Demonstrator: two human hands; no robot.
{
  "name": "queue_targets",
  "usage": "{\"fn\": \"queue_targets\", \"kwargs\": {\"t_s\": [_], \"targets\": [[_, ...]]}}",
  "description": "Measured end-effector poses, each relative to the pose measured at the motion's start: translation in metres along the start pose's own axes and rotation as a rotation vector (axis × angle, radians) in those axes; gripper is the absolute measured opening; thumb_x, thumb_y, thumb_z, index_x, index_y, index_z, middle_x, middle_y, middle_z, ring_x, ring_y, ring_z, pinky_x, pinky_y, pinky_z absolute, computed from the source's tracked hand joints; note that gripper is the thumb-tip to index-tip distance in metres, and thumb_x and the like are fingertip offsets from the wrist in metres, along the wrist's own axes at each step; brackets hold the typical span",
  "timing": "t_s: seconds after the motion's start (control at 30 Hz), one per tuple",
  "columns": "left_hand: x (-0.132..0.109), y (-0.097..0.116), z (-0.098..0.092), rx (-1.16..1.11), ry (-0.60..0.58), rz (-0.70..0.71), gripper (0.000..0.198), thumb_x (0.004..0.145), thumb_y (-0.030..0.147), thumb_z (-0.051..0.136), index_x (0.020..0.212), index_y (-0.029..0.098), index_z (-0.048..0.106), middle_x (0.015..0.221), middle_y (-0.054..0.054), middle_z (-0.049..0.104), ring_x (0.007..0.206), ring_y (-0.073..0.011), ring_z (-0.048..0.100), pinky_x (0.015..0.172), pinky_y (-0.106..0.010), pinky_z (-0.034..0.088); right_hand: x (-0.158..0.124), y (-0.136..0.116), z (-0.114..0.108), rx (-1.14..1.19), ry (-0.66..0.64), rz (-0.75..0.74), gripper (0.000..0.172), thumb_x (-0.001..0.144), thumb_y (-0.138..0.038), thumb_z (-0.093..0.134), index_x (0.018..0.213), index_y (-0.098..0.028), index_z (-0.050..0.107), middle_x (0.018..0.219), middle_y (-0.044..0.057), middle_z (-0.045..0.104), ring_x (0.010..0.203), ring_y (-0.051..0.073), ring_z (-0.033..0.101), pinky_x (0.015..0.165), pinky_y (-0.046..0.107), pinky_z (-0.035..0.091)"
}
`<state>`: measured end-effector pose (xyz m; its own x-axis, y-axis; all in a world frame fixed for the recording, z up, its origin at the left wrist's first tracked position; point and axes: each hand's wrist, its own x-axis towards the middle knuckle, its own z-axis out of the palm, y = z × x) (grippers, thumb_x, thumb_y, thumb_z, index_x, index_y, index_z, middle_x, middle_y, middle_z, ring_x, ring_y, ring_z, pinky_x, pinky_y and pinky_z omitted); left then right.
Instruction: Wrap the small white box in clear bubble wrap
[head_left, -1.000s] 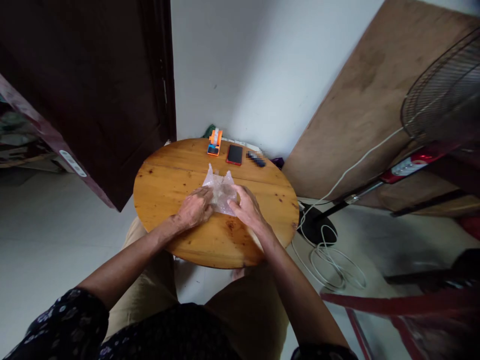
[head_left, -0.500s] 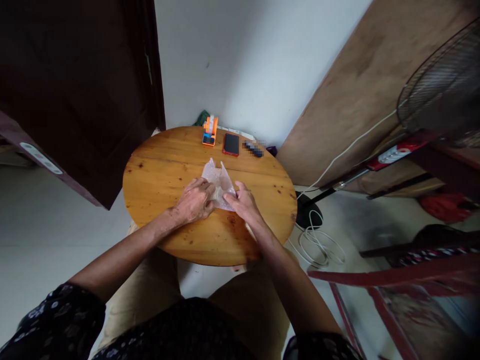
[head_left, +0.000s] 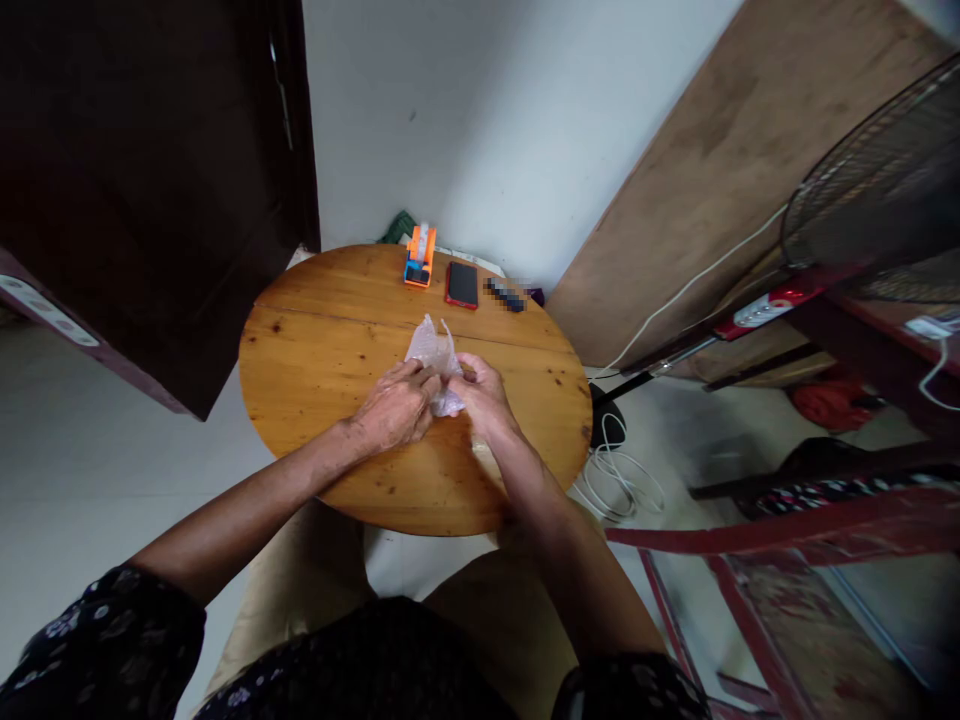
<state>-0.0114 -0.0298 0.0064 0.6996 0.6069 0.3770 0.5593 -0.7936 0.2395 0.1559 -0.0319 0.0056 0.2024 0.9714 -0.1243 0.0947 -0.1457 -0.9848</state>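
A piece of translucent, pinkish bubble wrap (head_left: 433, 344) lies bunched up near the middle of the round wooden table (head_left: 315, 350). My left hand (head_left: 399, 403) is closed on its left side, with the fingers curled over the plastic. From the right, my right hand (head_left: 482, 393) grips the other edge, thumb and fingers drawn together. Two pointed corners of the wrap stick up beyond my fingers. Whether anything lies inside the wrap I cannot make out. Under my right wrist a pale, flat item (head_left: 486, 458) shows in part on the table.
Along the table's far side stand an orange tape dispenser (head_left: 420, 256), a phone in a red case (head_left: 461, 285) and a dark, partly blurred object (head_left: 505, 294). A standing fan (head_left: 885, 190) and a coiled white cable (head_left: 619, 480) are to the right, near a red wooden chair (head_left: 750, 540).
My right hand has moved its side of the bubble wrap inward, so the wrap is narrower and more folded. My left hand stays nearly in place. The view has shifted slightly.
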Motion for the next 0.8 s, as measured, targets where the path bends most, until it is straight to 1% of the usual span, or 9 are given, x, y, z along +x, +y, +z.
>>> {"fn": "queue_targets", "kwargs": {"t_s": [0.1, 0.17, 0.27, 0.37, 0.47, 0.53, 0.6, 0.7, 0.8], "targets": [[-0.002, 0.0, 0.002, 0.004, 0.015, 0.006, 0.035, 0.082, 0.016, 0.053, 0.115, 0.016, 0.063, 0.12, -0.013, 0.066, 0.116, -0.0305, 0.051, 0.099, -0.045, 0.045, -0.004, -0.005, 0.002, 0.058, -0.008, -0.005, 0.048, 0.069, -0.025, 0.071, 0.115, -0.017, 0.059, 0.062, -0.007, 0.06, 0.042, 0.01, 0.05, 0.037, 0.022, 0.042], [-0.003, -0.001, 0.003, 0.007, 0.038, 0.024, 0.038, 0.083, 0.017, 0.052, 0.12, 0.015, 0.062, 0.125, -0.014, 0.065, 0.118, -0.0315, 0.049, 0.099, -0.047, 0.044, -0.006, -0.008, 0.002, 0.069, 0.0, 0.005, 0.048, 0.071, -0.025, 0.073, 0.116, -0.016, 0.058, 0.059, -0.008, 0.058, 0.04, 0.01, 0.051, 0.037, 0.022, 0.043], [-0.004, -0.001, 0.004, 0.012, 0.062, 0.016, 0.037, 0.084, 0.019, 0.053, 0.119, 0.013, 0.063, 0.132, -0.016, 0.06, 0.119, -0.0335, 0.048, 0.097, -0.049, 0.045, -0.008, -0.013, 0.003, 0.065, -0.005, 0.029, 0.049, 0.075, -0.023, 0.072, 0.12, -0.015, 0.056, 0.055, -0.009, 0.057, 0.038, 0.009, 0.051, 0.038, 0.021, 0.044], [-0.004, -0.001, 0.005, -0.015, 0.052, -0.028, 0.035, 0.083, 0.02, 0.055, 0.116, 0.015, 0.066, 0.126, -0.017, 0.058, 0.112, -0.0326, 0.05, 0.091, -0.048, 0.048, -0.011, -0.017, 0.003, 0.076, -0.018, 0.032, 0.046, 0.077, -0.022, 0.072, 0.121, -0.015, 0.057, 0.055, -0.009, 0.058, 0.041, 0.009, 0.053, 0.04, 0.021, 0.046], [-0.005, -0.002, 0.006, -0.074, 0.055, -0.049, 0.034, 0.083, 0.022, 0.056, 0.114, 0.016, 0.067, 0.116, -0.015, 0.058, 0.106, -0.0306, 0.053, 0.087, -0.044, 0.051, -0.016, -0.019, 0.001, 0.095, -0.029, 0.019, 0.046, 0.078, -0.018, 0.068, 0.124, -0.015, 0.058, 0.073, -0.001, 0.069, 0.049, 0.01, 0.059, 0.045, 0.022, 0.05], [-0.006, -0.004, 0.006, -0.13, 0.101, -0.054, 0.031, 0.081, 0.022, 0.057, 0.109, 0.015, 0.069, 0.114, -0.015, 0.059, 0.105, -0.03, 0.054, 0.088, -0.044, 0.051, -0.019, -0.019, -0.001, 0.067, -0.06, -0.004, 0.05, 0.077, -0.015, 0.065, 0.127, -0.015, 0.058, 0.091, 0.004, 0.073, 0.056, 0.01, 0.062, 0.049, 0.023, 0.052], [-0.007, -0.006, 0.006, -0.225, 0.166, -0.046, 0.028, 0.077, 0.019, 0.058, 0.102, 0.014, 0.071, 0.11, -0.014, 0.063, 0.104, -0.0286, 0.057, 0.092, -0.044, 0.05, -0.02, -0.016, -0.002, -0.009, -0.099, -0.042, 0.056, 0.075, -0.013, 0.064, 0.13, -0.017, 0.058, 0.104, 0.006, 0.073, 0.063, 0.011, 0.064, 0.053, 0.024, 0.052], [-0.006, -0.01, 0.006, -0.417, 0.262, -0.088, 0.017, 0.076, 0.014, 0.056, 0.086, 0.016, 0.07, 0.097, -0.009, 0.069, 0.095, -0.0234, 0.063, 0.093, -0.04, 0.049, -0.017, -0.011, -0.002, -0.173, -0.133, -0.119, 0.062, 0.073, -0.013, 0.064, 0.135, -0.019, 0.056, 0.11, 0.006, 0.073, 0.074, 0.012, 0.065, 0.062, 0.025, 0.053], [-0.002, -0.009, 0.007, -0.532, 0.327, -0.212, 0.015, 0.081, 0.016, 0.055, 0.072, 0.017, 0.066, 0.084, -0.006, 0.069, 0.083, -0.0189, 0.064, 0.084, -0.034, 0.051, -0.013, -0.008, 0.002, -0.368, -0.148, -0.197, 0.068, 0.073, -0.011, 0.066, 0.139, -0.02, 0.052, 0.11, 0.005, 0.073, 0.073, 0.011, 0.063, 0.069, 0.026, 0.053]]}}
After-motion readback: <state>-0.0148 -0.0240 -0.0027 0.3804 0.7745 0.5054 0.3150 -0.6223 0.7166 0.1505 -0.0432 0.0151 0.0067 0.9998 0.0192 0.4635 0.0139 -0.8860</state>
